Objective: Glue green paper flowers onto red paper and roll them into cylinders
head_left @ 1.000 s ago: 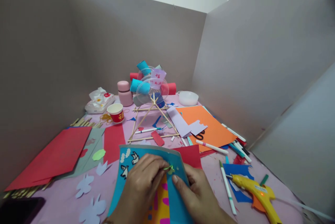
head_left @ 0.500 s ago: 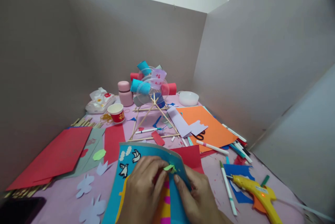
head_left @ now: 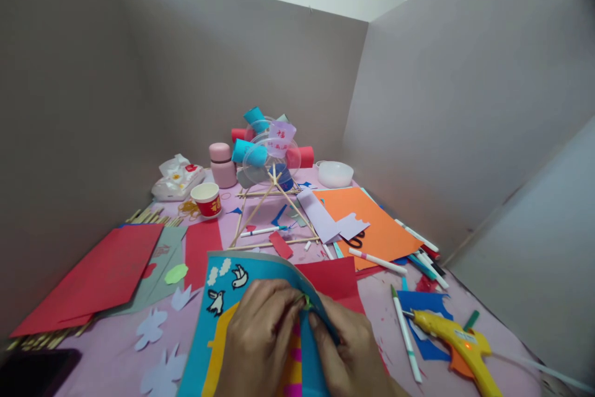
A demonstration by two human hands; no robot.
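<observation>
A blue picture card (head_left: 198, 347) with white birds, clouds and a yellow shape lies in front of me, its right side bent upward. My left hand (head_left: 258, 332) rests over the card, its fingers pinched on a small green paper piece (head_left: 307, 302) against the blue surface. Only a sliver of that piece shows between the fingers. My right hand (head_left: 346, 344) grips the card's raised right side, thumb on the front and fingers behind it.
Ahead stands a stick frame (head_left: 274, 179) with a wheel of coloured paper cups (head_left: 251, 152). At right lies a yellow glue gun (head_left: 458, 341) with its light on, near a marker (head_left: 406, 335). Red sheets (head_left: 102, 273) and paper cut-outs (head_left: 151, 327) are at left.
My left fingers have moved down over the green paper piece, which now shows less. The card's left side has shifted slightly left.
</observation>
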